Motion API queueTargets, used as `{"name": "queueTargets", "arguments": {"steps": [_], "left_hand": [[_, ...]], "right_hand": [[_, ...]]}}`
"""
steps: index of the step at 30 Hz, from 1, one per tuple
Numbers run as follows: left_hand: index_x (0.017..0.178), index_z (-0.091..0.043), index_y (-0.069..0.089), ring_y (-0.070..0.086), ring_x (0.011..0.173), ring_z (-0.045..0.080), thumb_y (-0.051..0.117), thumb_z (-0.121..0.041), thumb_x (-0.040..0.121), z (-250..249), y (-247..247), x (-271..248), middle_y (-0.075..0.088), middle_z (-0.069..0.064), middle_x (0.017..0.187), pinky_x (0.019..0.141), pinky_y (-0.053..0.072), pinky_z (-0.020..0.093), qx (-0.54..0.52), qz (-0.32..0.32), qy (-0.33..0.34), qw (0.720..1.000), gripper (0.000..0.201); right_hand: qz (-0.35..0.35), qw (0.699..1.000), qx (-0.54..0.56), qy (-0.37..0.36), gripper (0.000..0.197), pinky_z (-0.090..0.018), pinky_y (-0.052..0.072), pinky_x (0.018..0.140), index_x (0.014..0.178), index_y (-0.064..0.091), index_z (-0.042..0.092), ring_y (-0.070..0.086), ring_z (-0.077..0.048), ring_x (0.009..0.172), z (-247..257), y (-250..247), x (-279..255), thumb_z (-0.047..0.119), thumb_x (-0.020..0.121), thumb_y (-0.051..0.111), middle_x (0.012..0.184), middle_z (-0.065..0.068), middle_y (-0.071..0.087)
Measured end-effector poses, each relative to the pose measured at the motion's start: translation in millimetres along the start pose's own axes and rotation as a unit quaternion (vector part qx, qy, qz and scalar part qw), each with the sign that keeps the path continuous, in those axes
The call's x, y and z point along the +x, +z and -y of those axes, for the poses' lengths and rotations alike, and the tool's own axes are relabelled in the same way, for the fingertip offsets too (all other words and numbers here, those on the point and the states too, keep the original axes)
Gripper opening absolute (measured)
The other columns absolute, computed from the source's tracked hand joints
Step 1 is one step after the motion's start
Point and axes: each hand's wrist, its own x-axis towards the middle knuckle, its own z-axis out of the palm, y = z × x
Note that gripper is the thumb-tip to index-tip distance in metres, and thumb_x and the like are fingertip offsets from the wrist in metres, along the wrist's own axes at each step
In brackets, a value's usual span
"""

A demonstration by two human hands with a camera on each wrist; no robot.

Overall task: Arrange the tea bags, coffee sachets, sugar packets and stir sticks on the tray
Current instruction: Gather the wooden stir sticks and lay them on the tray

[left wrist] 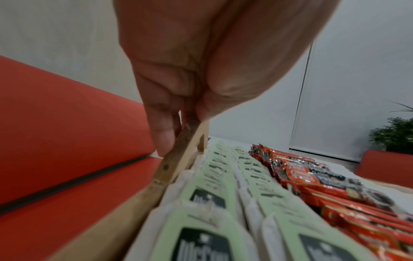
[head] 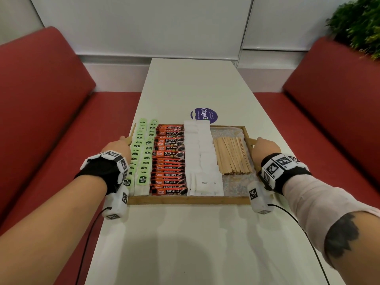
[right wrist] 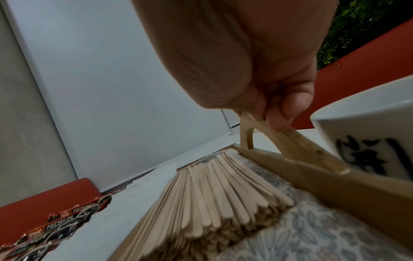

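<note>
A wooden tray (head: 185, 200) sits on the white table (head: 195, 243). In it, from left to right, lie two rows of green tea bags (head: 141, 153), red coffee sachets (head: 169, 159), white sugar packets (head: 201, 155) and a bundle of wooden stir sticks (head: 231, 155). My left hand (head: 117, 146) grips the tray's left handle (left wrist: 178, 159), fingers curled round it. My right hand (head: 265, 148) grips the right handle (right wrist: 297, 143) the same way. The wrist views show the tea bags (left wrist: 212, 203) and the stir sticks (right wrist: 212, 194) close up.
Red bench seats (head: 51, 120) flank the table on both sides. A round purple sticker (head: 203, 115) lies on the table just beyond the tray. A green plant (head: 357, 23) stands at the back right. White walls close the far end.
</note>
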Motion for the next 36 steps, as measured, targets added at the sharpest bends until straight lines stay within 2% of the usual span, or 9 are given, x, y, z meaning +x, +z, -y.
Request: {"name": "queueTargets", "arguments": {"steps": [7,11,18,24,28,30,32,34,36], "left_hand": [[0.15,-0.007,0.011,0.053,0.116,0.04,0.041,-0.011,0.094,-4.3,-4.5,14.0,0.051,0.024,0.132,0.091,0.048,0.046,-0.004,0.002,-0.013,1.0,0.063],[0.151,-0.006,0.005,0.049,0.122,0.038,0.045,-0.008,0.093,-10.4,-8.4,20.5,0.048,0.023,0.135,0.095,0.043,0.044,-0.016,0.005,-0.017,1.0,0.07],[0.147,-0.001,0.015,0.048,0.121,0.039,0.043,-0.008,0.094,-20.0,-15.9,33.3,0.05,0.024,0.131,0.092,0.042,0.044,-0.021,0.003,-0.026,0.999,0.06],[0.15,-0.009,0.012,0.05,0.119,0.04,0.044,-0.014,0.093,-16.9,-11.1,46.9,0.047,0.022,0.136,0.093,0.045,0.047,-0.021,0.005,-0.029,0.999,0.066],[0.15,-0.017,0.018,0.049,0.119,0.043,0.041,-0.014,0.093,-14.2,-14.9,39.1,0.031,0.017,0.15,0.091,0.045,0.048,-0.035,0.016,-0.012,0.999,0.061],[0.15,-0.021,0.02,0.045,0.122,0.041,0.042,-0.016,0.092,-18.0,-11.4,28.6,0.033,0.016,0.149,0.096,0.043,0.047,-0.062,-0.019,-0.033,0.997,0.062],[0.146,-0.016,0.029,0.038,0.126,0.038,0.045,-0.021,0.092,-29.9,-7.6,7.7,0.039,0.018,0.142,0.101,0.037,0.047,-0.1,-0.086,-0.035,0.991,0.056],[0.139,-0.016,0.039,0.03,0.13,0.036,0.05,-0.025,0.09,-45.0,-5.8,-16.6,0.034,0.015,0.145,0.104,0.034,0.048,-0.118,-0.135,-0.009,0.984,0.052],[0.138,-0.02,0.042,0.025,0.133,0.035,0.054,-0.028,0.088,-63.9,-8.7,-39.7,0.029,0.012,0.148,0.105,0.032,0.048,-0.123,-0.176,0.022,0.977,0.052]], "right_hand": [[-0.009,1.0,0.012,-0.007,0.036,-0.038,0.044,0.086,0.124,0.047,0.001,0.056,-0.034,0.11,9.7,-0.7,19.0,0.024,0.101,0.032,0.12,-0.019,0.059],[-0.007,1.0,0.01,0.001,0.035,-0.038,0.044,0.086,0.126,0.046,0.001,0.056,-0.034,0.111,15.6,0.2,31.5,0.022,0.1,0.033,0.121,-0.02,0.058],[0.013,1.0,-0.005,0.013,0.031,-0.036,0.044,0.084,0.126,0.044,0.001,0.056,-0.033,0.112,22.0,0.5,49.5,0.01,0.097,0.039,0.123,-0.019,0.057],[0.018,1.0,-0.001,0.004,0.033,-0.037,0.044,0.086,0.128,0.044,0.001,0.055,-0.034,0.113,20.6,-0.4,53.9,0.014,0.098,0.038,0.124,-0.019,0.056],[0.032,0.999,0.023,-0.017,0.036,-0.037,0.044,0.087,0.13,0.041,0.0,0.054,-0.034,0.114,11.3,-8.8,51.5,0.014,0.098,0.039,0.126,-0.019,0.055],[0.031,0.998,0.053,-0.021,0.039,-0.038,0.044,0.089,0.134,0.039,0.0,0.054,-0.035,0.116,3.0,-14.8,48.6,0.015,0.098,0.039,0.128,-0.02,0.054],[0.032,0.996,0.085,-0.025,0.046,-0.039,0.045,0.097,0.141,0.036,0.003,0.052,-0.033,0.12,-7.4,-20.7,42.4,0.021,0.1,0.041,0.135,-0.018,0.051],[0.034,0.995,0.093,-0.033,0.049,-0.038,0.039,0.105,0.144,0.035,0.006,0.047,-0.031,0.128,-20.8,-26.5,34.1,0.023,0.099,0.045,0.142,-0.015,0.046],[0.029,0.994,0.096,-0.041,0.049,-0.036,0.035,0.105,0.143,0.039,0.008,0.043,-0.029,0.131,-35.5,-31.8,23.7,0.022,0.097,0.05,0.144,-0.013,0.044]]}}
